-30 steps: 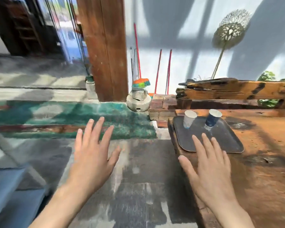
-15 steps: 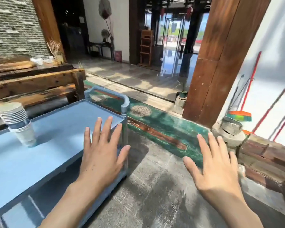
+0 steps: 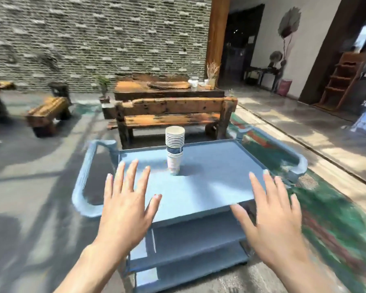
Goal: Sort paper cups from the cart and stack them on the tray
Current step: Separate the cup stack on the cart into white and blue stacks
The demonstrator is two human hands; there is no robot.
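Note:
A tall stack of nested paper cups (image 3: pixel 174 149), white and dark blue, stands upright near the middle of the top shelf of a blue three-shelf cart (image 3: pixel 209 187). My left hand (image 3: pixel 125 206) hovers over the cart's near left corner, fingers spread, holding nothing. My right hand (image 3: pixel 273 216) hovers over the near right corner, also spread and empty. Both hands are short of the cup stack. The tray is out of view.
A rough wooden bench (image 3: pixel 171 115) stands just behind the cart, with a wooden table (image 3: pixel 167 89) beyond it. Another wooden bench (image 3: pixel 47 111) sits at the left. A green floor strip (image 3: pixel 336 208) runs along the right. A grey brick wall closes the back.
My view has swung left from the tray table to face the cart head-on. The cup stack has come to the centre of view. Both hands stay spread and empty.

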